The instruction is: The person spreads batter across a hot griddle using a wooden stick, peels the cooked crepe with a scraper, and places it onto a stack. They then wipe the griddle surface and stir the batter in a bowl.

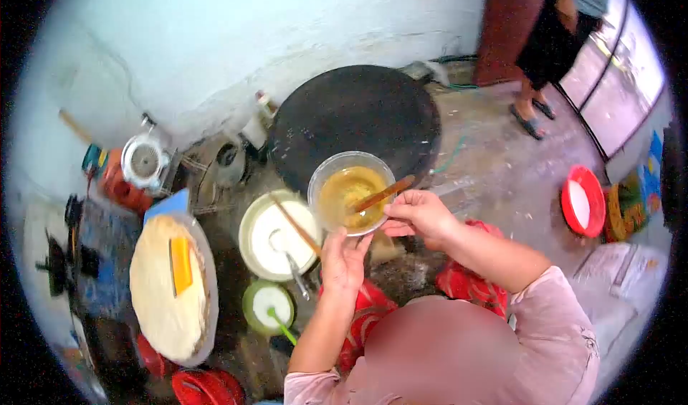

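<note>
at the near edge of a round black griddle (356, 111), two bare hands hold a clear bowl (331, 220) of yellow liquid.
the left hand (344, 261) is partly curled, supporting the bowl's near side; the right hand (419, 217) pinches its right side, beside a brown stick (380, 196) leaning in the liquid. to the left sit a wide bowl (245, 241) and a smaller green bowl (249, 306), both with white contents.

Pale, scuffed wall (236, 25); worn, dirty floor (487, 147); bright light through doorway (631, 54), right.
</note>
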Tool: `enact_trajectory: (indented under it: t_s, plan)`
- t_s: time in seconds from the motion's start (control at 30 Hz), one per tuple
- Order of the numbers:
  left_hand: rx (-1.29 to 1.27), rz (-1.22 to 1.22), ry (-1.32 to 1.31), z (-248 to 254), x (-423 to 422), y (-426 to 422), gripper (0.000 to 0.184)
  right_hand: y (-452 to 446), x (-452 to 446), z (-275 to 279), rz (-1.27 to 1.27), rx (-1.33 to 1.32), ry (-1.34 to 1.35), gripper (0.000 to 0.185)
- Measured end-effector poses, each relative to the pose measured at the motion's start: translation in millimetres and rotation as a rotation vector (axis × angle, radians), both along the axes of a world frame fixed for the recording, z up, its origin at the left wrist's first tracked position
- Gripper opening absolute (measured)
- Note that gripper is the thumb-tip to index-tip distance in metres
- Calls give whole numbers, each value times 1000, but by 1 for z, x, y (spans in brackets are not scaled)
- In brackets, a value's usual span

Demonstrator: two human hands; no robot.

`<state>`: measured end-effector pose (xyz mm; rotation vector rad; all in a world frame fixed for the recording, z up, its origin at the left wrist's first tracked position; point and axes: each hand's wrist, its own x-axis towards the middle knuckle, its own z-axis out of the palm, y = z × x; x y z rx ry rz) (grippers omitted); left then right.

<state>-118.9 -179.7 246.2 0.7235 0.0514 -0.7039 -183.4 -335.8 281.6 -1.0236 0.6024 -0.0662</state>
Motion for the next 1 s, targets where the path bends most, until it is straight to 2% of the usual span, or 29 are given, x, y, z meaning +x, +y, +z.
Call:
enact_trajectory:
  t_s: [0.1,0.2,0.27,0.3,0.37,0.43,0.5,0.63,0.7,0.77,0.8,0.87,0.93,1.0]
  plan:
    - [-46,-121,12,-7,-19,-48,46,-41,-29,-3,-116,-24,-3,14]
    - [-88,-263,27,-15,-38,-95,44,-80,-63,0,-240,-124,-16,23]
    - [-78,-401,90,-25,-53,-123,57,-109,-92,-9,-338,-141,-11,22]
    - [-76,-450,93,-26,-62,-133,57,-122,-108,-13,-393,-165,-6,22]
    - [238,-441,-36,-33,-80,-142,62,-145,-141,-32,-502,-165,0,23]
    - [345,-439,-118,-46,-83,-137,62,-160,-172,-52,-564,-187,85,24]
    - [446,-453,-122,-54,-80,-128,49,-172,-206,-87,-663,-207,92,25]
    - [573,-463,-227,-52,-68,-107,41,-187,-277,-167,-890,-132,133,27]
    - [656,-425,-278,-47,-62,-94,39,-195,-317,-235,-876,-138,125,29]
    - [680,-392,-257,-48,-54,-75,37,-197,-349,-300,-1138,-56,296,27]
    - [688,-395,-260,-49,-50,-68,37,-195,-361,-313,-1140,-47,299,27]
    - [716,-333,-233,-51,-47,-55,37,-192,-381,-337,-1380,-11,365,25]
    - [779,-311,-266,-55,-44,-40,37,-191,-417,-394,-1420,51,371,26]
    - [855,-328,-334,-53,-45,-32,38,-188,-429,-414,-1463,103,364,28]
